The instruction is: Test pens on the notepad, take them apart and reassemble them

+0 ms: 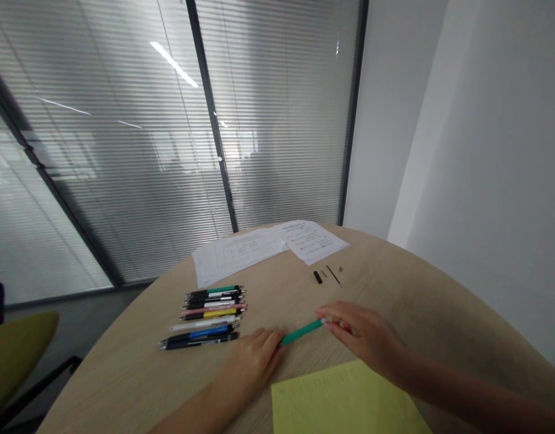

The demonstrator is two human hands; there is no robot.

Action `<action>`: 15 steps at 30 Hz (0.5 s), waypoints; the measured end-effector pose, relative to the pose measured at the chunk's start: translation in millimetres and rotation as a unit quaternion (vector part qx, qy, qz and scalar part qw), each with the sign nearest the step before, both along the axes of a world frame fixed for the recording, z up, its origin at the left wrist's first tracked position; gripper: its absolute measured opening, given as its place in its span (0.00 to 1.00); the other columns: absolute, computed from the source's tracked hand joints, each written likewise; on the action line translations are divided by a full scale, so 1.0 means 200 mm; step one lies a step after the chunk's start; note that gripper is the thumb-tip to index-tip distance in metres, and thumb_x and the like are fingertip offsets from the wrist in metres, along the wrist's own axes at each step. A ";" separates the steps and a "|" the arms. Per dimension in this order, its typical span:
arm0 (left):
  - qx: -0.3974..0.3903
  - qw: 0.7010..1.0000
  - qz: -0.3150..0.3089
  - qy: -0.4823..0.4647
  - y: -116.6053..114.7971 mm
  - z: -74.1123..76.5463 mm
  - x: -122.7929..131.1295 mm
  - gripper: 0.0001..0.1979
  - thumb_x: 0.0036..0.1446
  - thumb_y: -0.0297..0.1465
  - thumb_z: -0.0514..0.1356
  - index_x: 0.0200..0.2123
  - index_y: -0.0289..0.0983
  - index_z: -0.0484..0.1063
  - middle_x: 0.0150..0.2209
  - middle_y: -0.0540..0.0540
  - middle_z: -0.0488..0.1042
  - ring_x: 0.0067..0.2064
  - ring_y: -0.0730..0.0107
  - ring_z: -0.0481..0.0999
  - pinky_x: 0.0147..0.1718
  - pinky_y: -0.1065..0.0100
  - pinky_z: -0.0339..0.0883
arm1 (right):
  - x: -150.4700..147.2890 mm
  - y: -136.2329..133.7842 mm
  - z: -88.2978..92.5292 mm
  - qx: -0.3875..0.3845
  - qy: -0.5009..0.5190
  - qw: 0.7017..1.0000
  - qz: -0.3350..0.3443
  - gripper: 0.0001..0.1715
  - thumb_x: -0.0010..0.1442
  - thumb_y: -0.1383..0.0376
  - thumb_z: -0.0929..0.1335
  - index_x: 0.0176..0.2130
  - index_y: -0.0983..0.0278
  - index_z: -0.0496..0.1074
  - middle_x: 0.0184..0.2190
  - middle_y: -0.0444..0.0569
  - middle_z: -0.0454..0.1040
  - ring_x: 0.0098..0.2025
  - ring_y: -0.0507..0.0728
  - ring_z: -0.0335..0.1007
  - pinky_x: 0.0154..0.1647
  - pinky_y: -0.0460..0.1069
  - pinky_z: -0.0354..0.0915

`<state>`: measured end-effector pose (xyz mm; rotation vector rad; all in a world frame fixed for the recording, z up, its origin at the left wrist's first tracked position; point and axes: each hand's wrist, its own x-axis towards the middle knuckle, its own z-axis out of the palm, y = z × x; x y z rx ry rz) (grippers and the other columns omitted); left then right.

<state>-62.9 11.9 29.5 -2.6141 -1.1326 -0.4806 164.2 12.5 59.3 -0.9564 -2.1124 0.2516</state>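
Between my hands is a green pen barrel, slanting up to the right just above the table. My left hand is closed around its left end, hiding that end. At the other end, my right hand pinches the tip between thumb and fingers, where a small pale bit shows. Beyond my right hand lie loose pen parts: a short black grip, a thin black refill, a tiny spring-like piece and a small cone-shaped tip.
Several pens lie in a stacked row left of my left hand. Printed paper sheets lie at the table's far edge. A yellow sheet is at the near edge, partly under my right forearm. A green chair stands to the left.
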 end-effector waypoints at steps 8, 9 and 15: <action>-0.140 0.981 0.057 -0.121 0.00 0.02 -0.01 0.10 0.57 0.29 0.48 0.39 0.37 0.65 0.34 0.46 0.74 0.35 0.67 0.74 0.33 0.70 0.66 | 0.07 0.15 -0.01 -0.045 0.010 0.998 -0.040 0.14 0.51 0.70 0.62 0.38 0.61 0.70 0.33 0.47 0.74 0.25 0.48 0.67 0.25 0.43 0.64; -0.158 0.976 0.069 -0.133 0.00 0.02 -0.01 0.10 0.57 0.30 0.47 0.38 0.37 0.65 0.33 0.46 0.74 0.34 0.68 0.73 0.33 0.70 0.66 | 0.08 0.20 -0.02 -0.052 0.004 0.997 -0.064 0.12 0.51 0.70 0.62 0.36 0.62 0.71 0.32 0.47 0.74 0.26 0.49 0.67 0.27 0.44 0.64; -0.159 0.974 0.060 -0.151 0.01 0.03 -0.02 0.08 0.57 0.30 0.47 0.36 0.38 0.64 0.30 0.48 0.74 0.32 0.69 0.73 0.29 0.71 0.66 | 0.11 0.49 -0.10 -0.073 -0.149 0.976 -0.143 0.12 0.54 0.69 0.61 0.37 0.65 0.71 0.35 0.51 0.74 0.35 0.54 0.68 0.37 0.48 0.62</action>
